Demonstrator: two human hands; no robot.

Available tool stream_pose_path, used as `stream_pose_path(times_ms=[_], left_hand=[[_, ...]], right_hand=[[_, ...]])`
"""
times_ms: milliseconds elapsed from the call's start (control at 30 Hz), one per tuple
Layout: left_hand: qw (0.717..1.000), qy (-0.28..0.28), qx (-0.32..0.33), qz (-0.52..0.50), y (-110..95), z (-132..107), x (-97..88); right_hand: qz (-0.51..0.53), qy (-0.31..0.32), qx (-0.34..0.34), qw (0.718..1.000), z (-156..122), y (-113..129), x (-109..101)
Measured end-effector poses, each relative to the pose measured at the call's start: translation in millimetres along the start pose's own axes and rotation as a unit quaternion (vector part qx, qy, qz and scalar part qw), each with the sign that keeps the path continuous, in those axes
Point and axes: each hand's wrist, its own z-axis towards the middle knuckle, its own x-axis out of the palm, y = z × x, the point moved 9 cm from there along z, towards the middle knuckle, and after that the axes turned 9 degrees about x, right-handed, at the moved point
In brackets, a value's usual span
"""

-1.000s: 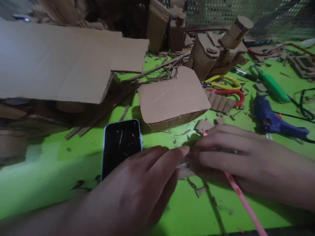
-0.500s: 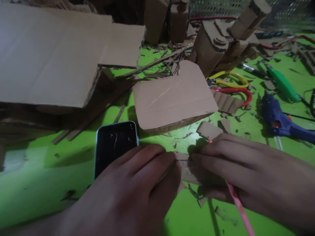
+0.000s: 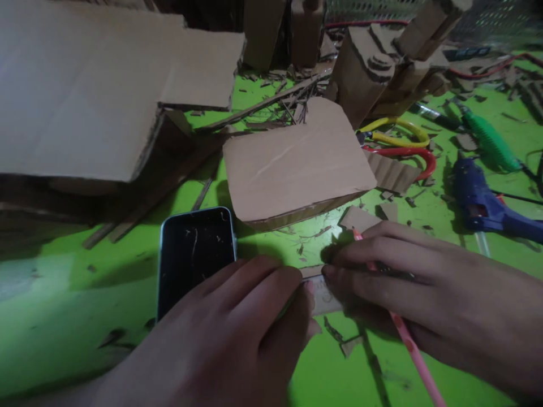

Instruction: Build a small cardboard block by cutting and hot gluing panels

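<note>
My left hand (image 3: 237, 305) is closed, thumb and fingertips pressed on the left end of a small cardboard strip (image 3: 311, 272). Under the strip lies a pale flat piece with faint printed marks (image 3: 326, 297), like a ruler, largely covered by my fingers. My right hand (image 3: 407, 282) pinches the strip's right end, while a pink pencil (image 3: 409, 345) runs between its fingers, tip pointing away. Just beyond both hands rests a cut cardboard shape (image 3: 297, 169) with rounded corners and a layered edge. A phone (image 3: 195, 254) with a dark screen lies beside my left hand.
Scissors with yellow and red handles (image 3: 401, 135), a blue glue gun (image 3: 479, 200) and a green-handled tool (image 3: 487, 135) lie at right. A big cardboard sheet (image 3: 85, 90) stands raised at left. Built cardboard pieces (image 3: 360, 73) and scraps cover the back of the green table (image 3: 322, 367).
My right fingers have shifted slightly left and up, so more of the strip and the marked piece shows. The pencil tip has come further out. The view has moved slightly.
</note>
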Motion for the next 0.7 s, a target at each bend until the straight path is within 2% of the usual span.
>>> stream_pose_path(times_ms=[133, 567, 700], left_hand=[[1.0, 0.028, -0.004, 0.009, 2.4, -4.2, 4.6], [0.997, 0.046, 0.026, 0.06, 1.4, -5.2, 7.7], [0.996, 0.049, 0.027, 0.07, 1.3, -8.1, 7.5]], right_hand=[[0.001, -0.005, 0.005, 1.0, 0.1, -1.0, -0.6], [0.02, -0.027, 0.021, 0.999, 2.4, -4.2, -3.5], [0.016, -0.011, 0.014, 1.0, 1.9, -2.5, -1.1]])
